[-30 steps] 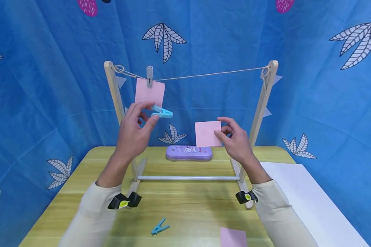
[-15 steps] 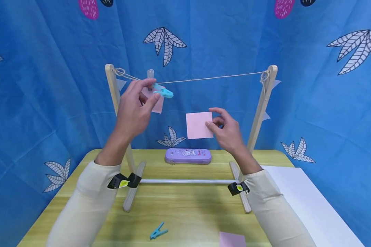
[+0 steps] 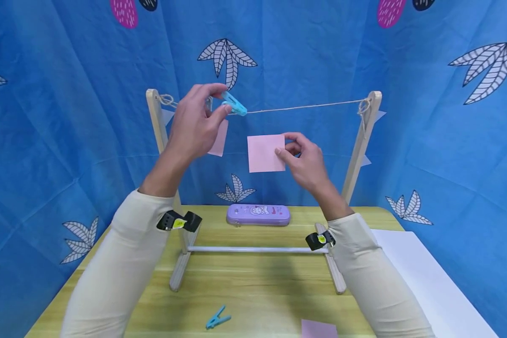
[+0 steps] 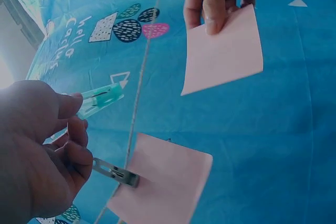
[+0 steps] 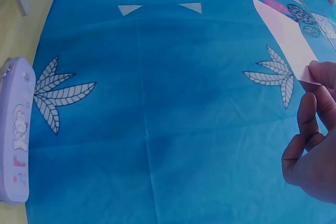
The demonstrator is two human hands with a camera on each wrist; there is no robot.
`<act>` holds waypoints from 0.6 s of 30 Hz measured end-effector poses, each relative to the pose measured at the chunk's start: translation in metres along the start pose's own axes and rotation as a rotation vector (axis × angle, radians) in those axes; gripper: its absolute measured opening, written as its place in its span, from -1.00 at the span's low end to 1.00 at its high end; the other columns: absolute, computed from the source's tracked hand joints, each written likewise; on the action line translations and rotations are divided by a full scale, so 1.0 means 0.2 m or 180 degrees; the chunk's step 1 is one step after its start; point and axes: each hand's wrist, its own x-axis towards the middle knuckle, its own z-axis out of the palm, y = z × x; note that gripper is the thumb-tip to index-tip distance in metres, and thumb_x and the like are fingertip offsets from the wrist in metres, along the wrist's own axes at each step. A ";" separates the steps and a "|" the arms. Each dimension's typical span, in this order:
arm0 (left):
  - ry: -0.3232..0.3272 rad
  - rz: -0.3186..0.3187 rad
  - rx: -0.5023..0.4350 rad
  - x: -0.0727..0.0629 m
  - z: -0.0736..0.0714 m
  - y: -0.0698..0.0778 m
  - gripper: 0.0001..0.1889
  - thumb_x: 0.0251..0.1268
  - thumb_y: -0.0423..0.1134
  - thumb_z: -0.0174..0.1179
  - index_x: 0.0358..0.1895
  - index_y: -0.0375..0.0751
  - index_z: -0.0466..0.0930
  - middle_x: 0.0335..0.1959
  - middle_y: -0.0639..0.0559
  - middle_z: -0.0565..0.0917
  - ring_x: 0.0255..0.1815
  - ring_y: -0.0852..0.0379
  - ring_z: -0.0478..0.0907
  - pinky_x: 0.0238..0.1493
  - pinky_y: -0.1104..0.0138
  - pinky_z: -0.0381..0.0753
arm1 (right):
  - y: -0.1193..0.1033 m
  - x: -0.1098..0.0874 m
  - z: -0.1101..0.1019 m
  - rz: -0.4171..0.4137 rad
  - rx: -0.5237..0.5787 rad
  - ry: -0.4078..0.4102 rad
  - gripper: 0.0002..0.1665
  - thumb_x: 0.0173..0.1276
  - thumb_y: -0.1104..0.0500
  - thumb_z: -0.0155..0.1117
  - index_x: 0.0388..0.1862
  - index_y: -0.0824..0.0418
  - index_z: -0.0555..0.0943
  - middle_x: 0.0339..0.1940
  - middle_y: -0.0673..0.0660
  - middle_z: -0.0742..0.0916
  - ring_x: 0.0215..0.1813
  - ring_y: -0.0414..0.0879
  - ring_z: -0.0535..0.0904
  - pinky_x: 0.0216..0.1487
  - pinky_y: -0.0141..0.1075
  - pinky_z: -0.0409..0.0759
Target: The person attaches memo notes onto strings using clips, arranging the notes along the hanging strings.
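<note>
My left hand (image 3: 198, 119) pinches a light blue clothespin (image 3: 235, 104) between thumb and index finger, up beside the string (image 3: 304, 107). In the head view the clothespin's tip overlaps the string. My right hand (image 3: 306, 159) pinches a square pink paper (image 3: 265, 154) by its right edge, lower than the string. A grey clothespin (image 4: 119, 174) clips another pink paper (image 4: 163, 179) to the string, just behind my left hand; in the head view that hand covers much of both.
Two wooden posts (image 3: 357, 148) hold the string, joined low down by a white rod (image 3: 257, 249). On the table (image 3: 245, 277) lie a purple pencil case (image 3: 257, 214), a second blue clothespin (image 3: 217, 318), a pink paper (image 3: 318, 329) and a white sheet (image 3: 426, 281).
My left hand has risen with the blue clothespin to the string's height, and the clothespin now points down to the right. My right hand has carried its pink paper up and to the left.
</note>
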 end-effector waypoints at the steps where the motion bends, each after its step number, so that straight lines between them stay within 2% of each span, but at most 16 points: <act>1: -0.0033 -0.0009 0.0027 0.01 0.00 0.01 -0.57 0.42 -0.09 0.09 0.31 -0.02 0.45 0.16 -0.03 0.52 -0.30 0.11 0.37 -0.27 0.38 0.39 | -0.01 0.01 0.00 0.0009 0.0005 0.0003 -0.58 0.37 0.13 0.27 0.17 0.20 0.53 -0.27 0.22 0.76 -0.25 -0.03 0.51 -0.26 -0.26 0.40; 4: -0.0162 -0.0059 0.0107 0.03 -0.01 0.02 -0.57 0.43 -0.11 0.09 0.32 -0.01 0.43 0.15 -0.04 0.52 -0.27 0.10 0.37 -0.27 0.37 0.38 | -0.02 0.04 0.00 0.0052 0.0025 0.0003 -0.60 0.37 0.12 0.27 0.14 0.21 0.55 -0.26 0.22 0.76 -0.23 -0.04 0.51 -0.23 -0.26 0.39; 10: -0.0297 -0.0145 0.0177 0.08 -0.01 0.04 -0.56 0.44 -0.11 0.08 0.34 -0.01 0.41 0.14 -0.04 0.51 -0.16 0.09 0.37 -0.19 0.34 0.39 | -0.02 0.07 -0.01 0.0061 0.0209 -0.0002 -0.53 0.37 0.16 0.26 0.25 0.12 0.48 -0.24 0.25 0.76 -0.24 -0.03 0.52 -0.26 -0.25 0.39; 14: -0.0393 -0.0210 0.0245 0.12 -0.01 0.05 -0.55 0.45 -0.09 0.06 0.36 0.01 0.40 0.15 -0.02 0.50 -0.09 0.08 0.38 -0.09 0.32 0.42 | -0.05 0.08 -0.01 0.0038 0.0250 -0.0008 -0.47 0.37 0.14 0.26 0.31 0.06 0.43 -0.25 0.23 0.75 -0.27 -0.05 0.51 -0.29 -0.26 0.39; 18: -0.0530 -0.0291 0.0292 0.14 0.00 0.08 -0.54 0.44 -0.07 0.06 0.37 0.06 0.39 0.19 0.01 0.49 0.06 0.10 0.41 0.04 0.32 0.51 | -0.07 0.09 -0.01 0.0024 0.0289 0.0006 -0.45 0.37 0.13 0.26 0.33 0.02 0.42 -0.29 0.22 0.74 -0.30 -0.05 0.49 -0.34 -0.27 0.38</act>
